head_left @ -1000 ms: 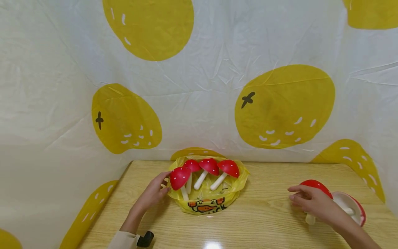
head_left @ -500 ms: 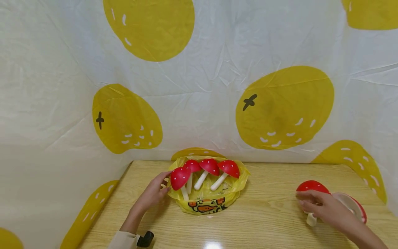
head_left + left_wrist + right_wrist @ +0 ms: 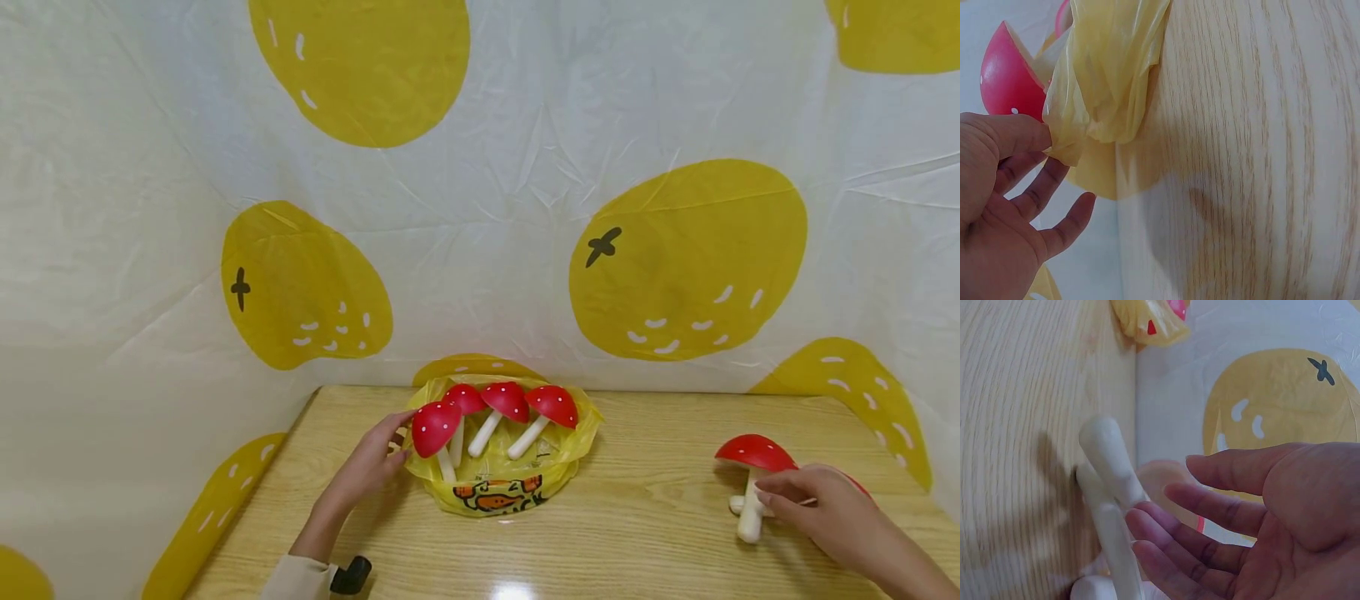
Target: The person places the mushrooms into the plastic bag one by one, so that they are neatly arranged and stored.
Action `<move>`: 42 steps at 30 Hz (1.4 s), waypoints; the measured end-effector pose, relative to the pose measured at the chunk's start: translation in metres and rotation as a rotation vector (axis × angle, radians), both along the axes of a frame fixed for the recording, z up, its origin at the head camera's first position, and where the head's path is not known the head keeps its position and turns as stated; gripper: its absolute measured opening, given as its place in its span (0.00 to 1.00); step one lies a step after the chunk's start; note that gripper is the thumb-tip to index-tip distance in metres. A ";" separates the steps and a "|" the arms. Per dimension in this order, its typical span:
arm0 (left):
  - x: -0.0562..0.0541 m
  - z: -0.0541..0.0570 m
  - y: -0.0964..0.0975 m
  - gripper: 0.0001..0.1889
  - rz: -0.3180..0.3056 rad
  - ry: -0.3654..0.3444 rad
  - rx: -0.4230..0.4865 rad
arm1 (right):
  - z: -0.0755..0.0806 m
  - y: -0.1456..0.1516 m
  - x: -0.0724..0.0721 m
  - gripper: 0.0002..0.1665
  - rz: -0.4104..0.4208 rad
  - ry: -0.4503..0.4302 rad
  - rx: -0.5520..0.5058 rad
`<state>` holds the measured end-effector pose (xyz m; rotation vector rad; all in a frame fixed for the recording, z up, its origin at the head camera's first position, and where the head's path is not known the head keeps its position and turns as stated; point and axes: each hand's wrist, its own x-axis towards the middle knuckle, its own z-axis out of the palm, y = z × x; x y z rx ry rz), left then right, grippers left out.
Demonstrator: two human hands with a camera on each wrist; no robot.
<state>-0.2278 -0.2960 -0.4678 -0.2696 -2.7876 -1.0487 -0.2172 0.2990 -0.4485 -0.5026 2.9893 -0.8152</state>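
In the head view, a yellow plastic bag [image 3: 566, 475] stands gathered open, with several red-capped toy mushrooms [image 3: 506, 402] inside. My left hand [image 3: 371, 462] is at its left rim; the left wrist view shows thumb and index finger pinching the bag's edge [image 3: 1063, 134], the other fingers loose. On the right of the table lies another toy mushroom [image 3: 753, 452], its white stem towards me. My right hand [image 3: 836, 508] is beside that stem, fingers extended and apart in the right wrist view, close to the stem [image 3: 1110, 456]. Behind the hand, a further mushroom is mostly hidden.
The wooden table [image 3: 645, 533] reaches back to a white sheet [image 3: 480, 283] printed with yellow fruit, which also hangs at the left. A stretch of tabletop separates the bag from the mushrooms on the right. A black device [image 3: 351, 575] is at my left wrist.
My right hand has moved right and slightly down, from over the mushroom's cap to beside its stem, uncovering cap and stem. The left hand and the bag have stayed still.
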 end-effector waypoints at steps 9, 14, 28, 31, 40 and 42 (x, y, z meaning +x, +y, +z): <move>-0.001 -0.001 -0.001 0.34 -0.008 0.030 -0.015 | -0.019 0.005 0.001 0.15 0.042 0.179 -0.028; -0.001 -0.002 -0.002 0.34 -0.010 0.047 -0.024 | -0.026 0.003 0.003 0.18 0.008 0.288 0.011; 0.001 -0.002 0.000 0.34 0.008 0.021 -0.017 | -0.024 0.001 -0.004 0.17 -0.013 0.165 -0.042; 0.002 -0.002 0.000 0.35 0.012 0.022 -0.020 | -0.028 -0.002 -0.006 0.16 -0.018 0.360 0.000; 0.002 -0.002 -0.001 0.35 0.021 0.019 -0.015 | -0.019 -0.013 -0.007 0.27 -0.032 -0.067 0.069; 0.001 -0.002 -0.001 0.35 0.021 0.015 -0.012 | -0.020 -0.012 -0.009 0.28 -0.027 -0.086 0.038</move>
